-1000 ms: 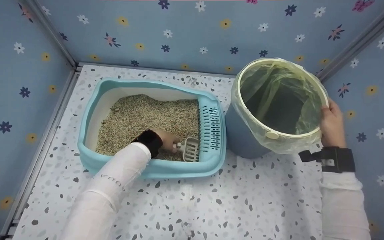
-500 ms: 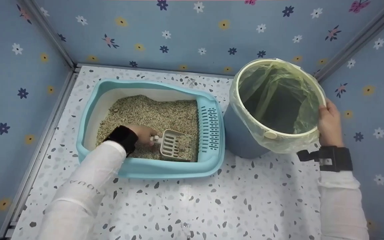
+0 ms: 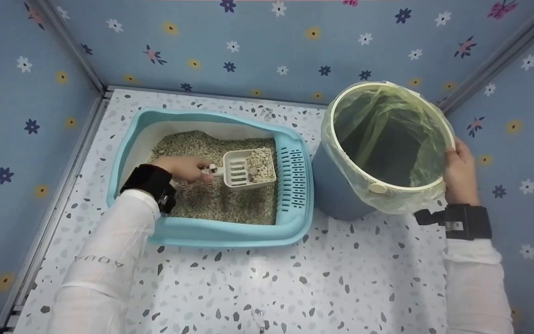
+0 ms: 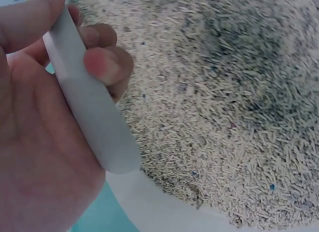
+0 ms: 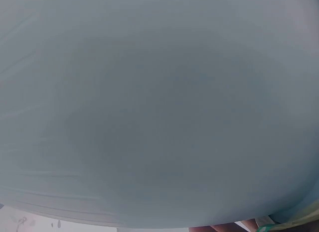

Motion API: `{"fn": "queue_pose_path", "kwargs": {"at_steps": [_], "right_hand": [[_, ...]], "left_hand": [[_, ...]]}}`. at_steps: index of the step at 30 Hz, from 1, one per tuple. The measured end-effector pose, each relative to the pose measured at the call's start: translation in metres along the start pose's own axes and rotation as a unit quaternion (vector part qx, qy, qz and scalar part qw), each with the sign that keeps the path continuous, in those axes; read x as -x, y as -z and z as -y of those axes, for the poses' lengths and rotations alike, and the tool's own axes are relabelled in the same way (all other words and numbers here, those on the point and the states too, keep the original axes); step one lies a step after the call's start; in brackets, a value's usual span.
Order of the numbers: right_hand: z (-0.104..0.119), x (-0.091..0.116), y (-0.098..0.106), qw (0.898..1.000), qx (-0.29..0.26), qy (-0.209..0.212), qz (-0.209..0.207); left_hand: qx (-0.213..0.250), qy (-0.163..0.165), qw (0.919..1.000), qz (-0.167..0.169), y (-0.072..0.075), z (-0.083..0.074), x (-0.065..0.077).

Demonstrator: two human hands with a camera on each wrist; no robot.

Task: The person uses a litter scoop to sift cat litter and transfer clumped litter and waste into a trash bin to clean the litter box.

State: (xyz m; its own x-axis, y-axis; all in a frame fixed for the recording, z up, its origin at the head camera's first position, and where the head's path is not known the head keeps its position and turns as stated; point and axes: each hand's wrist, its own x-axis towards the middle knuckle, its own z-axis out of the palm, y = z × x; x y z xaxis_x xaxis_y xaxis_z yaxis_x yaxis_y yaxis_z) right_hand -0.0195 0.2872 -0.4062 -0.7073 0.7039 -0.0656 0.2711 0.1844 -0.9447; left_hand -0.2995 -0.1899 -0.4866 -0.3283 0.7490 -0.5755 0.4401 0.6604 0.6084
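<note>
My left hand (image 3: pixel 181 169) grips the handle of a pale slotted litter scoop (image 3: pixel 237 172), its head heaped with litter toward the front edge. In the left wrist view the fingers curl round the grey-white handle (image 4: pixel 92 97). The scoop is held over the cat litter (image 3: pixel 220 206) in a light-blue litter box (image 3: pixel 234 234). At the right, my right hand (image 3: pixel 461 178) holds the rim of a blue bin (image 3: pixel 341 188), which leans toward me. A yellowish bag (image 3: pixel 399 202) lines the bin and folds over its cream rim. The bin's wall fills most of the right wrist view.
The litter box has a slotted step (image 3: pixel 292 178) on its right side, close beside the bin. Both stand on a white speckled surface (image 3: pixel 295 287). Blue flowered panels (image 3: pixel 267 41) enclose the back and both sides, with grey metal strips at the corners.
My left hand has drawn the scoop leftward through the litter, then raised it away from me, now carrying litter. My right hand and the bin have stayed in place.
</note>
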Motion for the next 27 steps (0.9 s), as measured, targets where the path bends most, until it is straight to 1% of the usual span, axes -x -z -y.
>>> {"fn": "queue_pose_path", "kwargs": {"at_steps": [4,7,10,12,14,16,18,20,21,23,25,27], "right_hand": [[-0.001,0.0,0.0,1.0,0.0,0.004,0.011],[-0.001,-0.001,0.0,1.0,0.002,0.002,0.011],[0.0,-0.001,0.0,1.0,0.003,-0.003,0.009],[0.001,-0.001,0.0,1.0,0.005,-0.006,0.008],[0.001,-0.001,0.0,1.0,0.006,-0.008,0.006],[0.002,-0.001,0.0,1.0,0.006,-0.01,0.006],[0.002,-0.001,0.0,1.0,0.005,-0.011,0.006],[0.002,-0.001,0.0,1.0,0.007,-0.011,0.007],[0.002,-0.001,0.0,1.0,0.008,-0.011,0.007],[0.002,-0.001,0.0,1.0,0.013,-0.008,0.006],[0.002,-0.002,0.0,1.0,0.017,-0.006,0.004],[0.002,-0.001,-0.001,1.0,0.02,-0.005,0.003]], "left_hand": [[0.064,-0.007,0.9976,0.028,0.008,-0.001,0.008],[0.079,-0.009,0.9955,0.051,0.012,-0.001,0.016],[0.094,0.0,0.9932,0.069,0.016,-0.002,0.024],[0.092,0.006,0.993,0.073,0.018,-0.002,0.029],[0.088,0.012,0.9936,0.069,0.02,-0.002,0.033],[0.068,0.008,0.9962,0.053,0.022,-0.003,0.038],[0.05,0.0,0.9984,0.027,0.023,-0.004,0.042],[0.018,-0.021,0.9995,-0.012,0.023,-0.005,0.046],[-0.001,-0.033,0.9988,-0.037,0.022,-0.005,0.047],[-0.04,-0.048,0.9939,-0.091,0.019,-0.006,0.05],[-0.082,-0.058,0.984,-0.147,0.015,-0.005,0.051],[-0.118,-0.055,0.9723,-0.194,0.01,-0.003,0.051]]}}
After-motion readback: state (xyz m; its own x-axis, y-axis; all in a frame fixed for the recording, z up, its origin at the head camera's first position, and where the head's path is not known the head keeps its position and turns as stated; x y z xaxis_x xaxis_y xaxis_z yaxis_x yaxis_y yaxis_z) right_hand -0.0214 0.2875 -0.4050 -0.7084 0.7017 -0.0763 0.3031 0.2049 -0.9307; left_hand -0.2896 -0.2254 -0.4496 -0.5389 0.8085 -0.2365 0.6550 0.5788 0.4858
